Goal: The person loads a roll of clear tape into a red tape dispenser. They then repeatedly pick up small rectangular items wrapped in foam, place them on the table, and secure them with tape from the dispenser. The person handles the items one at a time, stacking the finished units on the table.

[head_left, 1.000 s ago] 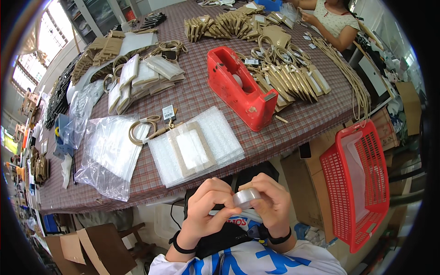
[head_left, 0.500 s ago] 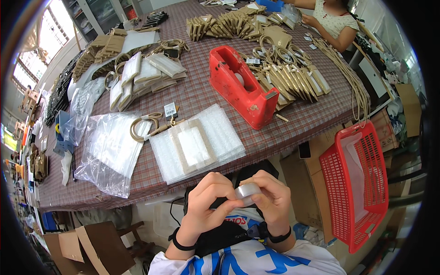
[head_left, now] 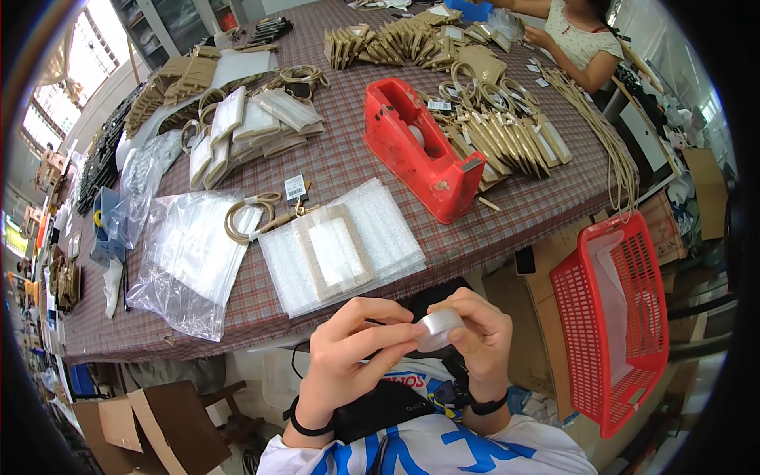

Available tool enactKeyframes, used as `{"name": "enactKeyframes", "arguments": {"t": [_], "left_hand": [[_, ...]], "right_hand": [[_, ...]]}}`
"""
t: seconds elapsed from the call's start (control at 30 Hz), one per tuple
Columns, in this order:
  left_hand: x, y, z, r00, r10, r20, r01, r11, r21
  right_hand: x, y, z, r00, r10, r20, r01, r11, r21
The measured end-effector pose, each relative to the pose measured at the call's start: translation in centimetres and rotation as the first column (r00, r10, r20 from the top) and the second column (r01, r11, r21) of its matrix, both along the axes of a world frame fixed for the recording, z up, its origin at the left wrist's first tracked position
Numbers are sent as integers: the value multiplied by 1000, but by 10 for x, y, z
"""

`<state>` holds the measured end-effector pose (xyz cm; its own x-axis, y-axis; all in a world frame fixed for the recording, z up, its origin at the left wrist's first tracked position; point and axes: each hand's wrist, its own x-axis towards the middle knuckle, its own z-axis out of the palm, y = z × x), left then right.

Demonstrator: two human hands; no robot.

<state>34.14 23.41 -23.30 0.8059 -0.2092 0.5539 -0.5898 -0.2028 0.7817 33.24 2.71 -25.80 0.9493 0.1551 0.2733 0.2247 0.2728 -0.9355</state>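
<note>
Above my lap, just off the table's front edge, a roll of clear tape (head_left: 438, 329) is gripped between thumb and fingers of my right hand (head_left: 484, 336). My left hand (head_left: 352, 344) pinches at the roll's left side, its fingertips against the tape. Whether a loose tape end lies between them is too small to tell. Beyond my hands, a beige card holder (head_left: 332, 249) with a coiled cord (head_left: 252, 215) and a tag (head_left: 295, 188) lies on a stack of bubble-wrap sleeves (head_left: 392, 229). A red tape dispenser (head_left: 427, 158) stands behind, to the right.
Clear plastic bags (head_left: 190, 261) lie left on the checked tablecloth (head_left: 332, 119). Wrapped holders (head_left: 257, 123) and bundled beige holders (head_left: 507, 138) are piled farther back. A red basket (head_left: 609, 317) is at right, a cardboard box (head_left: 162, 427) lower left. Another person (head_left: 582, 39) sits far right.
The tape roll has shifted slightly right and turned in my right hand. My left fingers have straightened out toward its side.
</note>
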Motion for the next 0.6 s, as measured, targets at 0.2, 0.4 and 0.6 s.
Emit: {"name": "enactKeyframes", "arguments": {"t": [0.2, 0.4, 0.6], "left_hand": [[6, 14, 2, 995, -77, 66, 70, 993, 92], [1, 7, 1, 987, -29, 156, -3, 980, 197], [-7, 12, -12, 988, 100, 121, -95, 994, -45]], "right_hand": [[0, -7, 5, 997, 78, -8, -78, 987, -140], [-1, -3, 7, 996, 69, -61, -73, 994, -79], [4, -11, -8, 991, -46, -125, 57, 995, 83]]}}
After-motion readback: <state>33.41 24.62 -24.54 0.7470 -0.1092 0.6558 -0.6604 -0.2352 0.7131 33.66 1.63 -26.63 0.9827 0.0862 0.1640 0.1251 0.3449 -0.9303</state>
